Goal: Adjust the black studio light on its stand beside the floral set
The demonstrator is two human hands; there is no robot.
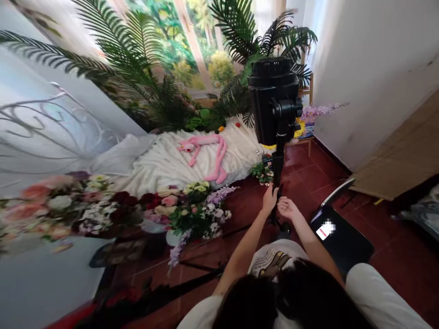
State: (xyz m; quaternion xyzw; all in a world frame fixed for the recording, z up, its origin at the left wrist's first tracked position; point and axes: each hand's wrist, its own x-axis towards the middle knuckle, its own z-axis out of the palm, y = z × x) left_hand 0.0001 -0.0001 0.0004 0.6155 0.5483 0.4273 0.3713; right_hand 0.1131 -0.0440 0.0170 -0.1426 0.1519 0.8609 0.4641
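In front of me stands a black studio light (265,105) on a black light stand (279,167), its lamp head raised well above my hands. My left hand (270,199) is closed round the lower part of the stand's pole. Just to the right of the pole is my right hand (287,208), its fingers curled together. Whatever the right fingers pinch, perhaps a part of the stand, is too small to make out. The foot of the stand is partly hidden by my arms and body.
A pink plush toy (207,141) lies on a white furry blanket (154,160). Artificial flowers (192,210) stand at left, palm leaves (236,27) behind. A black chair (346,242) at right bears a small, bright, partly blurred item. Another black pole (185,288) crosses the lower left.
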